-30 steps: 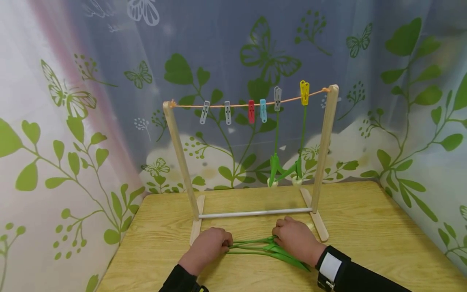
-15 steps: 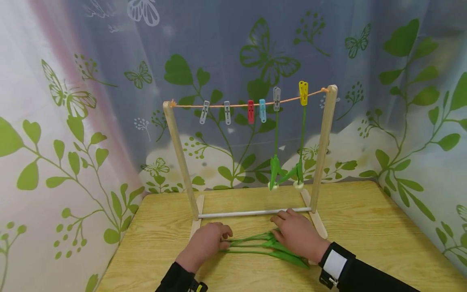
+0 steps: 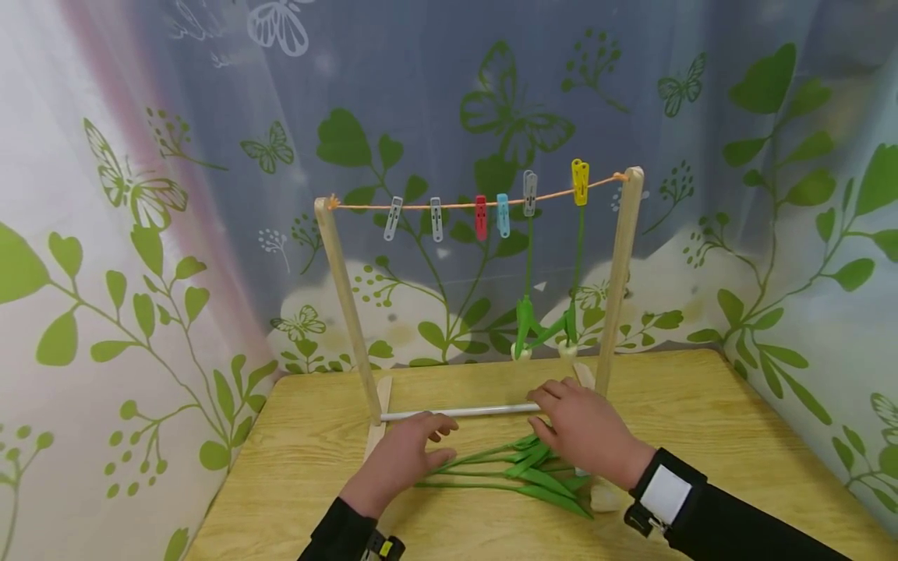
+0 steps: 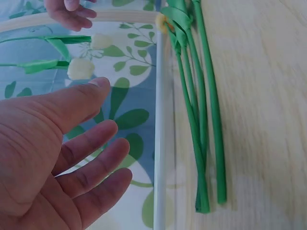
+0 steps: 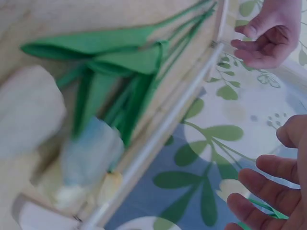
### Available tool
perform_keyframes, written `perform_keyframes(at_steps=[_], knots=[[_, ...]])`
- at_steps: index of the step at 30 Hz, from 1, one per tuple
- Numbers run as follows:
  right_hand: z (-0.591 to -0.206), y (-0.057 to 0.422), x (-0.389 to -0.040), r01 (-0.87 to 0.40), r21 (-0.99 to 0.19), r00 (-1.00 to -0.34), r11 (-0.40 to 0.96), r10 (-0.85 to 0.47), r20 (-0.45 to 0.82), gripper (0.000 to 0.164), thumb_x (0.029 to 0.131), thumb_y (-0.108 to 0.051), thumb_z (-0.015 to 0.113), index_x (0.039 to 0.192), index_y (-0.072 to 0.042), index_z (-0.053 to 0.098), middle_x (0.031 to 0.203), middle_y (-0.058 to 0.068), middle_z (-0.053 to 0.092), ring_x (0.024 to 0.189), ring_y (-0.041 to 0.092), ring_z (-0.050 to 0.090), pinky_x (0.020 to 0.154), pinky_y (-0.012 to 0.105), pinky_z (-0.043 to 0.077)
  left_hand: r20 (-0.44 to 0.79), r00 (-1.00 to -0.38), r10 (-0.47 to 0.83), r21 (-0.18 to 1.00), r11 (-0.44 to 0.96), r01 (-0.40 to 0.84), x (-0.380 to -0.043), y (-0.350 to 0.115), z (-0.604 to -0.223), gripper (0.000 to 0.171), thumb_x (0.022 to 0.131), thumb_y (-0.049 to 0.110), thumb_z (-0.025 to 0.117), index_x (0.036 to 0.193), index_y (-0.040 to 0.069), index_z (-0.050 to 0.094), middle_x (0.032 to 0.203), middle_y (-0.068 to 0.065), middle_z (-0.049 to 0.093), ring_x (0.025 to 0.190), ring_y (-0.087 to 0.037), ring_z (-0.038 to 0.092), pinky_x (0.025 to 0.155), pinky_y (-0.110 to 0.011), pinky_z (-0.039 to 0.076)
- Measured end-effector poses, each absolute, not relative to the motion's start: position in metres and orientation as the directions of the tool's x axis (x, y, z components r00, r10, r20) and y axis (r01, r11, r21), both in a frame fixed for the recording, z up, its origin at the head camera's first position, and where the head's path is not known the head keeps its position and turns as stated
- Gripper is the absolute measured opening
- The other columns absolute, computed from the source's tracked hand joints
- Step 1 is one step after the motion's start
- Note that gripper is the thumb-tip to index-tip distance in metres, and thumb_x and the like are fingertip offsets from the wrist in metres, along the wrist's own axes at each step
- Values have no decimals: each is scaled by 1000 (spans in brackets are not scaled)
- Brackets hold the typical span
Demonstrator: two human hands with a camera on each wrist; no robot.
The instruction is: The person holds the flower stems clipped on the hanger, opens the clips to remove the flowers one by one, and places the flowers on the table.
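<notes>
Several artificial tulips (image 3: 519,489) lie in a loose bunch on the table, green stems pointing left. In the right wrist view their heads show: a pale blue bloom (image 5: 91,151) and whitish ones such as the large bloom (image 5: 31,112). My left hand (image 3: 403,456) hovers over the stem ends, fingers spread and holding nothing. Above the leaves and heads is my right hand (image 3: 592,428), its fingers loosely bent with nothing in them. Two white tulips hang head down from the line, one by a grey clothespin (image 3: 529,193), the other by a yellow clothespin (image 3: 580,182).
A wooden drying rack spans the table, with a left post (image 3: 347,312), a right post (image 3: 619,280) and a low white bar (image 3: 456,411). Its orange cord also carries a blue clothespin (image 3: 503,215), a red clothespin (image 3: 480,216) and two pale ones. Patterned curtains surround the table.
Both hands have let go of the tulips on the table and lifted off them. The fingers have opened out, and the right hand has moved away toward the rack. The tulips stay lying.
</notes>
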State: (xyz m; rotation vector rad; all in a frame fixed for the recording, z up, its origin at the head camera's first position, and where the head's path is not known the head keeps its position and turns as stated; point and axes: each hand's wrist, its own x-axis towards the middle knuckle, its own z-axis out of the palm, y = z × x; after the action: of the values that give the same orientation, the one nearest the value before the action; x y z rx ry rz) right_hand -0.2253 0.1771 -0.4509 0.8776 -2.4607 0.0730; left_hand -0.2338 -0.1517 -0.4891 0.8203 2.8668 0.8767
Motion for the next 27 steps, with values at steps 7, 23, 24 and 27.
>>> perform_keyframes(at_steps=[7,23,24,27], knots=[[-426,183,-228,-593,141,-627,793,-564,538,37,101,-32,83,126,-6,77,118,12,78,102,29,76,80,41,71,91,-860,502,608,656,447,-234,-146,-483,45,107,31,75,150,22,63,144,-4,69,130,-28,70,107,-40,64],[-353,189,-236,-578,164,-593,800,-549,589,54,102,-31,81,143,1,68,117,18,77,89,28,77,62,39,68,121,-855,505,749,519,412,-245,-116,-467,65,108,40,73,166,26,47,165,-2,56,149,-27,58,121,-45,55],[-347,188,-237,-578,169,-590,798,-552,589,53,103,-32,81,143,1,67,118,18,77,91,29,78,64,40,68,125,-854,505,747,519,416,-246,-113,-466,66,108,40,73,166,27,47,166,-2,56,150,-27,58,121,-44,55],[-331,186,-239,-577,187,-578,795,-559,595,53,103,-31,80,143,1,67,120,19,76,94,32,77,66,41,69,143,-861,487,757,507,413,-249,-104,-463,66,108,40,73,167,29,45,167,-2,54,152,-26,56,123,-43,54]])
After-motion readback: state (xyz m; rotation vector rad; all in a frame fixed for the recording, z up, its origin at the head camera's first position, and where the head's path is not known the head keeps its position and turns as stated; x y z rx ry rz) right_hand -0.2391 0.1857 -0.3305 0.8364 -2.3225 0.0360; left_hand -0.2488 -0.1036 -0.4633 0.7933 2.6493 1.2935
